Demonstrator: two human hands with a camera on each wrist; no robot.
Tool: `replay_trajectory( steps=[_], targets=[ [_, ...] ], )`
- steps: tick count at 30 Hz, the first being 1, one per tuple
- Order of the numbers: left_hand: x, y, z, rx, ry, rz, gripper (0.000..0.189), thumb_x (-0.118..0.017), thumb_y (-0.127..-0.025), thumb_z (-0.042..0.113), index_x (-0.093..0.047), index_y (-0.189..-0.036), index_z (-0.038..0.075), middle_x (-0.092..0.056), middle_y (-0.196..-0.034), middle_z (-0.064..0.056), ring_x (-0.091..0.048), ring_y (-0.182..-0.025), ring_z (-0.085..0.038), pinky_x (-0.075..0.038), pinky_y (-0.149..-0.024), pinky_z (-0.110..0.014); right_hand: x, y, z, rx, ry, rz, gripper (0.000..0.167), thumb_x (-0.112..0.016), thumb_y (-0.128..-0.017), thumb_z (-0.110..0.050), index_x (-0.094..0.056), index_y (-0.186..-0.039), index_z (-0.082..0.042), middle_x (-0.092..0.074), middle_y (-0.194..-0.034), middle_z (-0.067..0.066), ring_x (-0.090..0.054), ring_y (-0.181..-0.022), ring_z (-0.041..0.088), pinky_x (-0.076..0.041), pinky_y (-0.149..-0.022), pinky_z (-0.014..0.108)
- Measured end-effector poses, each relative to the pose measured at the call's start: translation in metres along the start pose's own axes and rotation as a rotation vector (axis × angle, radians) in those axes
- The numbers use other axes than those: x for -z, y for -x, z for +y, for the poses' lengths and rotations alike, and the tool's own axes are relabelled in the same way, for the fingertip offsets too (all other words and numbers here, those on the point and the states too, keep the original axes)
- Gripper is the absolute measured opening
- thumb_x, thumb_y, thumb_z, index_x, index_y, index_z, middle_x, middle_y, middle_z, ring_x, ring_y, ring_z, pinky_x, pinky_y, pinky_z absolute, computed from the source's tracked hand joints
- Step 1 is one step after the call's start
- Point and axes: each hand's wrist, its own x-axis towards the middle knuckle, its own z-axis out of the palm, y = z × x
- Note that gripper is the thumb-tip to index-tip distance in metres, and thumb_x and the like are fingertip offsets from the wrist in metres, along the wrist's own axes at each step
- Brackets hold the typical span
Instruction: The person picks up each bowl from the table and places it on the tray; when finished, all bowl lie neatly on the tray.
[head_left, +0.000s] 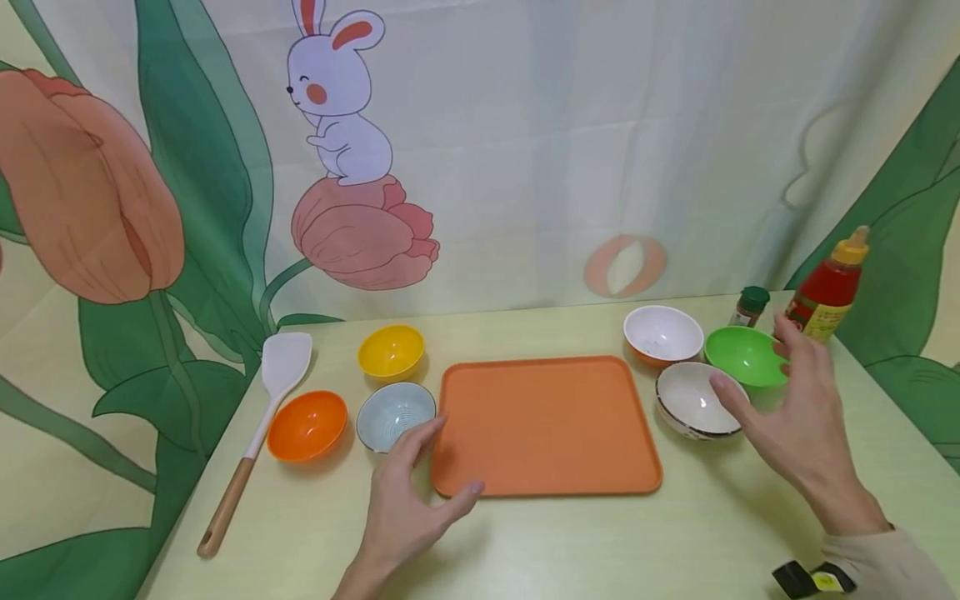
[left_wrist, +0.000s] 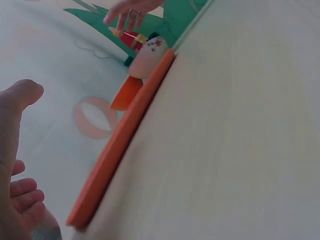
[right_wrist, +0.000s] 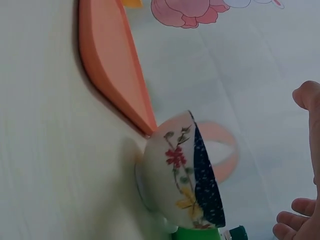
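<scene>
My left hand [head_left: 405,504], thumb and fingers spread apart, hovers by the front left corner of the orange tray [head_left: 547,429] and holds nothing. Its fingertips overlap the edge of a light blue bowl [head_left: 396,412] in the head view. On the other side, my right hand [head_left: 802,425] is raised with thumb and fingers apart, also holding nothing. Behind its thumb stands a white bowl [head_left: 693,400], whose outside shows painted flowers [right_wrist: 176,157] in the right wrist view. A green bowl [head_left: 742,354] is partly hidden behind the right fingers.
Left of the tray are a yellow bowl [head_left: 392,353], an orange bowl [head_left: 307,427] and a white spatula [head_left: 287,358] with a wooden handle. At the back right stand a white-and-orange bowl [head_left: 663,333], a green-capped jar [head_left: 750,306] and a red sauce bottle [head_left: 828,287]. A printed curtain [head_left: 510,167] hangs behind.
</scene>
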Motion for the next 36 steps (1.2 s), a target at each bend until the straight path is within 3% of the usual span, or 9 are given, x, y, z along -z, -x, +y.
replay_trajectory(
  steps=[6, 10, 13, 15, 18, 25, 29, 33, 36],
  targets=[
    [-0.005, 0.009, -0.011, 0.034, -0.026, 0.020, 0.086, -0.101, -0.080, 0.042, -0.066, -0.154, 0.017, -0.067, -0.156, -0.002, -0.067, -0.141, -0.022, -0.059, -0.116, -0.047, 0.001, 0.008, 0.012, -0.015, 0.005, 0.007, 0.100, -0.081, -0.101, -0.039, -0.021, -0.179, -0.016, -0.036, -0.169, 0.027, -0.046, -0.143, 0.055, -0.043, -0.118, 0.066],
    [-0.007, 0.011, -0.017, 0.075, -0.038, 0.021, 0.092, -0.103, -0.078, 0.045, -0.065, -0.155, 0.012, -0.065, -0.158, -0.002, -0.066, -0.143, -0.024, -0.058, -0.116, -0.044, 0.001, 0.014, 0.017, -0.028, 0.003, 0.005, 0.100, -0.081, -0.102, -0.038, -0.022, -0.178, -0.013, -0.037, -0.166, 0.029, -0.047, -0.143, 0.056, -0.044, -0.121, 0.062],
    [-0.007, 0.010, -0.021, 0.119, -0.058, 0.014, 0.100, -0.104, -0.075, 0.048, -0.063, -0.157, 0.010, -0.064, -0.160, -0.003, -0.065, -0.144, -0.025, -0.055, -0.119, -0.044, 0.000, 0.020, 0.022, -0.025, -0.005, 0.008, 0.099, -0.083, -0.101, -0.037, -0.024, -0.177, -0.012, -0.040, -0.164, 0.029, -0.049, -0.141, 0.055, -0.043, -0.122, 0.034],
    [-0.007, 0.009, -0.024, 0.163, -0.079, -0.001, 0.106, -0.104, -0.073, 0.053, -0.060, -0.160, 0.011, -0.062, -0.161, -0.003, -0.063, -0.146, -0.026, -0.052, -0.123, -0.045, -0.001, 0.024, 0.026, -0.021, -0.017, 0.014, 0.099, -0.084, -0.100, -0.035, -0.026, -0.177, -0.012, -0.043, -0.162, 0.027, -0.051, -0.139, 0.053, -0.035, -0.110, 0.011],
    [-0.006, 0.008, -0.029, 0.223, -0.102, -0.045, 0.112, -0.104, -0.070, 0.058, -0.058, -0.162, 0.011, -0.060, -0.163, -0.005, -0.059, -0.150, -0.029, -0.046, -0.128, -0.052, -0.004, 0.030, 0.032, -0.025, -0.040, 0.012, 0.097, -0.086, -0.099, -0.032, -0.029, -0.175, -0.011, -0.046, -0.159, 0.026, -0.052, -0.136, 0.048, -0.028, -0.095, -0.002],
    [-0.006, 0.003, -0.039, 0.274, -0.149, -0.110, 0.120, -0.105, -0.066, 0.062, -0.058, -0.160, 0.005, -0.060, -0.163, -0.013, -0.053, -0.153, -0.038, -0.043, -0.128, -0.061, -0.018, 0.038, 0.043, -0.086, -0.078, -0.071, 0.102, -0.093, -0.094, -0.037, -0.034, -0.172, -0.005, -0.048, -0.155, 0.023, -0.052, -0.130, 0.028, -0.036, -0.092, -0.006],
    [-0.007, 0.003, -0.042, 0.256, -0.177, -0.129, 0.124, -0.104, -0.066, 0.066, -0.057, -0.161, 0.002, -0.058, -0.165, -0.016, -0.051, -0.155, -0.041, -0.044, -0.128, -0.062, -0.026, 0.039, 0.046, -0.140, -0.083, -0.127, 0.111, -0.095, -0.091, -0.043, -0.031, -0.173, -0.004, -0.044, -0.160, 0.026, -0.054, -0.137, 0.042, -0.038, -0.090, -0.004],
    [-0.008, 0.003, -0.045, 0.209, -0.196, -0.135, 0.123, -0.101, -0.071, 0.065, -0.053, -0.163, -0.001, -0.054, -0.168, -0.018, -0.049, -0.157, -0.041, -0.042, -0.129, -0.062, -0.033, 0.038, 0.048, -0.203, -0.061, -0.166, 0.120, -0.095, -0.089, -0.051, -0.025, -0.175, -0.005, -0.040, -0.164, 0.031, -0.052, -0.141, 0.052, -0.054, -0.105, 0.019],
    [-0.008, 0.005, -0.046, 0.165, -0.206, -0.131, 0.118, -0.101, -0.074, 0.062, -0.054, -0.161, -0.003, -0.055, -0.166, -0.020, -0.049, -0.157, -0.042, -0.035, -0.132, -0.064, -0.038, 0.037, 0.049, -0.204, -0.048, -0.171, 0.123, -0.096, -0.087, -0.052, -0.025, -0.175, -0.003, -0.041, -0.164, 0.033, -0.054, -0.139, 0.052, -0.055, -0.102, 0.021]
  ],
)
